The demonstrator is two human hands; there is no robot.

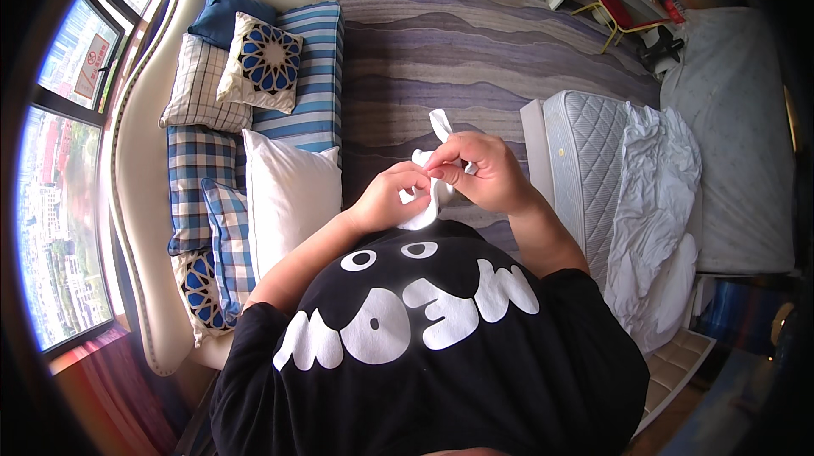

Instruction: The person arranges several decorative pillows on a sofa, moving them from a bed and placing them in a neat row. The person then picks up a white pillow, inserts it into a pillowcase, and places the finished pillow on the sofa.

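In front of my chest, both hands meet over a small piece of soft white cloth (421, 217). One narrow end of it sticks up beyond my fingers, and a wider part hangs down close to my black shirt. Whether it is a sock or some other item, I cannot tell. My left hand (388, 197) pinches the cloth from the left, its thumb and forefinger closed. From the other side my right hand (486, 169) grips it with bent fingers, its fingertips touching those of the left. The middle of the cloth is partly hidden behind the fingers.
To the left stands a cream sofa (136, 176) with patterned cushions and a white pillow (288, 197), beside large windows. On the right are a quilted mattress (585, 176) and a crumpled white sheet (653, 193). Wavy-patterned carpet (424, 49) lies ahead; a red chair (619, 11) stands far right.
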